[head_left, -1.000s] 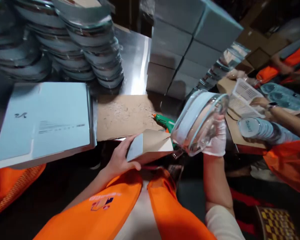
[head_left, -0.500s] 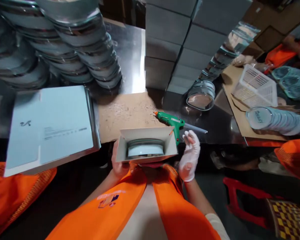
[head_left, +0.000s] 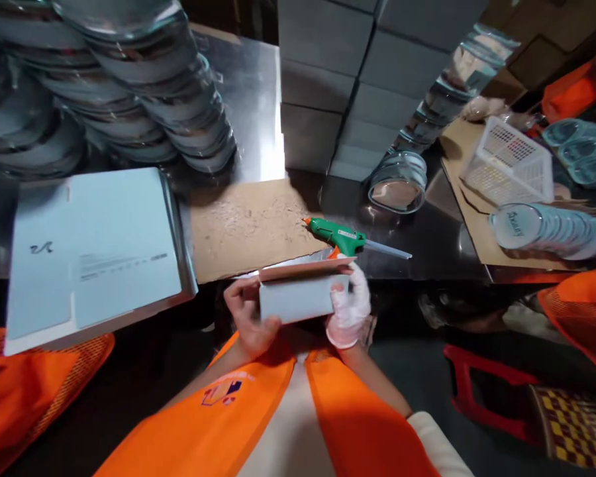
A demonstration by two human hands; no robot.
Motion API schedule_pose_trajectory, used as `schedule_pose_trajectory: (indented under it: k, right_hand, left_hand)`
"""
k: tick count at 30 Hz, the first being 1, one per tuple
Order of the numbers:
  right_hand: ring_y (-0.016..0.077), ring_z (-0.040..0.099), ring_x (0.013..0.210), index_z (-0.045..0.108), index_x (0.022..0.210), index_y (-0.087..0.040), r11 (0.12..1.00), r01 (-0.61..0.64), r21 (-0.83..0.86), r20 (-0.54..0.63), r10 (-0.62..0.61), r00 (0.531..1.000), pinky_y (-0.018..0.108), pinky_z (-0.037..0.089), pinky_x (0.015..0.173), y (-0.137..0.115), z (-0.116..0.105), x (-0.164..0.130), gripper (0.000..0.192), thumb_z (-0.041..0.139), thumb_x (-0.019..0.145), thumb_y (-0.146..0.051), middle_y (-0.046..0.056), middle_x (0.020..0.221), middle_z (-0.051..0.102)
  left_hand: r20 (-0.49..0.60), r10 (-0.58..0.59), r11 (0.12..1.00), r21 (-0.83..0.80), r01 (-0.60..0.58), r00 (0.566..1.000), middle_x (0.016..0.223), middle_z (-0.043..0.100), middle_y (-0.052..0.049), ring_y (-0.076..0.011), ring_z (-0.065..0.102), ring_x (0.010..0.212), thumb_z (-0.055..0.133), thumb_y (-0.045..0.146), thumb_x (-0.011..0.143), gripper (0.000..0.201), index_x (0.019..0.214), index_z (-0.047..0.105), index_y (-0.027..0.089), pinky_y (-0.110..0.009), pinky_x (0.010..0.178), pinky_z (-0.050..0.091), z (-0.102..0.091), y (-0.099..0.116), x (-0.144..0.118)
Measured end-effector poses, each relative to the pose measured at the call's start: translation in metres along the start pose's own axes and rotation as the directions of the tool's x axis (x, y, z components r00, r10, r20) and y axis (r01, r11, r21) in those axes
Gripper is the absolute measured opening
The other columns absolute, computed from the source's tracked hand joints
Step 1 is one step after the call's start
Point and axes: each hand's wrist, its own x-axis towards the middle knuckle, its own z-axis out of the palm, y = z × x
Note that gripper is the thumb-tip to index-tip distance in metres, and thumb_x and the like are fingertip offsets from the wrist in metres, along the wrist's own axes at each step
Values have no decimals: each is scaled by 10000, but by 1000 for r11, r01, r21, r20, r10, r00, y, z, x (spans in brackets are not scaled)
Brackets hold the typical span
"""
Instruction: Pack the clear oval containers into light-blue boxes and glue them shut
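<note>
gripping a small grey box at both ends: left hand, bare, fingers curled round the left end; right hand, in a white glove, fingers closed on the right end. box held at the near table edge, just above the orange vest, its flap nearly down, brown inner face showing.
glue gun: green, orange nozzle, lying on the steel table just beyond the box, clear stick jutting right; apart from both hands.
cardboard sheet: brown, flat on the table, under the gun's nozzle.
flat cartons: pale blue, stacked left of the sheet, overhanging the table edge.
glass lids: leaning stacks, far left.
grey boxes: piled at the far centre.
glass jar: on its side, right of the pile.
white basket: far right, on cardboard.
lid row: blue-rimmed, lying near the basket.
</note>
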Motion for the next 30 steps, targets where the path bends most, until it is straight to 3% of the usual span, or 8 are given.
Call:
schedule_pose_trajectory:
  k: [3,6,9,12,14,18,21,30]
  right_hand:
    - [195,702,1122,571,1324,-323,989,-54,138,-152,75,986,365,579,1003,1,5,8,572,787,797,-276,34,1294,673]
    - [194,709,1106,554,1371,-319,983,-123,137,-32,129,991,353,587,973,-2,-9,20,568,752,839,-332,56,1330,681]
    - [278,722,1105,670,1194,-229,949,-109,-297,75,137,988,457,582,1014,-9,-37,41,385,588,957,-521,132,1211,743]
    - [376,712,1147,732,1003,-194,575,-119,-809,77,306,949,555,534,1064,-12,-52,70,460,592,953,-628,198,1115,773]
    - [399,733,1108,751,965,-192,397,-140,-907,71,471,879,555,539,1033,-8,-49,88,431,743,866,-611,202,1073,789]
    - [301,746,855,716,728,-209,602,-421,-679,73,625,777,390,578,839,6,-38,106,217,880,622,-302,63,709,725]
    - [218,670,633,656,671,-208,721,-550,-421,126,647,752,332,564,655,10,-38,103,206,782,651,-370,17,580,651]
    - [135,588,533,671,718,-213,958,-287,2,145,284,948,269,487,563,-26,-46,53,378,816,770,-558,-7,586,663]
  left_hand:
    - [263,140,990,-28,-138,954,1378,653,-141,-288,706,1178,766,516,972,636,1529,500,363,-441,933,612,-3,7,12]
    - [409,128,980,90,-179,903,1343,708,-166,-307,731,1192,880,382,900,411,1272,750,264,-416,955,615,-25,10,17]
    - [208,39,977,195,-80,977,1237,757,-134,-288,750,1115,884,389,892,317,1163,808,242,-377,929,616,-49,2,11]
    - [7,-114,954,280,107,993,1130,772,-83,-267,736,1101,883,449,878,304,1090,816,242,-369,968,595,-56,-8,4]
    - [-25,-149,933,328,149,988,1082,779,-70,-272,724,1135,885,502,855,339,1049,819,233,-382,1016,574,-54,-14,3]
    - [-68,-170,924,335,183,983,1084,795,-78,-275,720,1150,826,559,889,381,1071,816,224,-390,1048,550,-48,-25,11]
    - [-106,-278,919,261,297,955,1071,795,-77,-251,730,1044,799,607,892,432,1073,806,215,-362,966,568,-45,-28,16]
    - [-108,-359,917,143,372,927,1074,776,-64,-221,728,978,904,527,801,392,1038,827,224,-286,825,577,-17,7,26]
